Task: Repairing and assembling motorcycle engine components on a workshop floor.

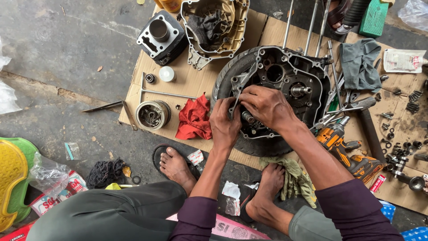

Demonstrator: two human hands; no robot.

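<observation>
Both hands are working inside the open engine crankcase (285, 76), which is lying flat on a rubber tyre (225, 73) on a sheet of cardboard (196, 82). The left hand (224, 122) is curling its fingers over the lower left edge of the case, gripping the rim there. The right hand (266, 105) is lying palm down across the middle of the case with fingers bent, its fingertips pressing at a small metal part near the left side; what exactly it is pinching is hidden beneath the fingers. A gear shaft (247, 118) is poking up just below the right hand, and another shaft (301, 89) is standing to its right.

Around the case, a red rag (194, 118) is lying just beside the left hand, with a round flywheel rotor (152, 114) further left. A cylinder block (161, 36) and a gold-coloured side cover (218, 27) are sitting at the top of the cardboard. An orange cordless impact driver (345, 149) is resting to the right, near scattered bolts (399, 147) and a grey cloth (360, 64). The person's bare feet are resting on sandals at the cardboard's near edge.
</observation>
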